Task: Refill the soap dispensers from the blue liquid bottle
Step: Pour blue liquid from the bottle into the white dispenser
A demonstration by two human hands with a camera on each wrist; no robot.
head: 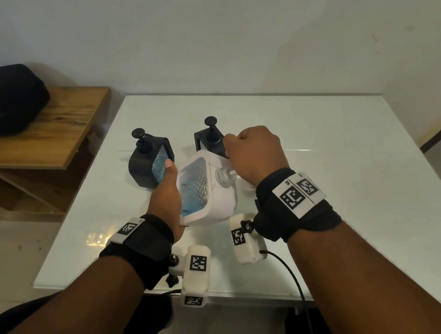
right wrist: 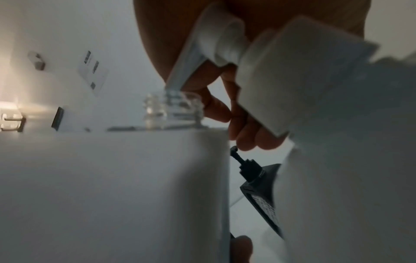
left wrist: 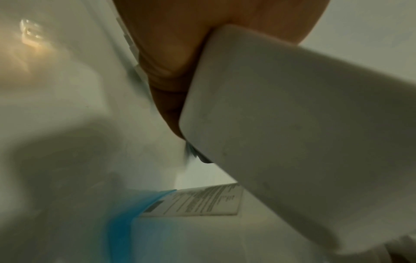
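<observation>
White glass surface (head: 323,155) against a plain wall is what I am working over, and the white soap dispenser (head: 211,193) at its middle is my landmark. It is tilted, its clear threaded neck (head: 224,176) bare and open, with only a shallow pool of blue liquid low in its patterned window. My left hand (head: 166,196) grips its near-left side, fingers (left wrist: 171,58) wrapped around the body and thumb up along the window. Directly above the neck, my right hand (head: 253,153) is closed around the white pump head (right wrist: 216,46), whose tube (right wrist: 180,74) still reaches down to the mouth of the neck; the fingers (right wrist: 247,135) are curled tight round the collar. Just left of the white dispenser stands a black dispenser (head: 148,160), pump on, touching or nearly touching my left thumb; a second black dispenser (head: 211,139) stands just behind, partly hidden by my right fist. Below the white dispenser, the left wrist view shows a labelled bottle (left wrist: 198,202) with blue liquid, lying blurred on the surface. Well to the left, a wooden shelf (head: 64,125) carries a dark bag (head: 7,100). My worry from here: the tube could drip soap onto the glass as it clears, the tilted open neck could spill if I lean it further, and my right fist could knock the black dispenser behind.
</observation>
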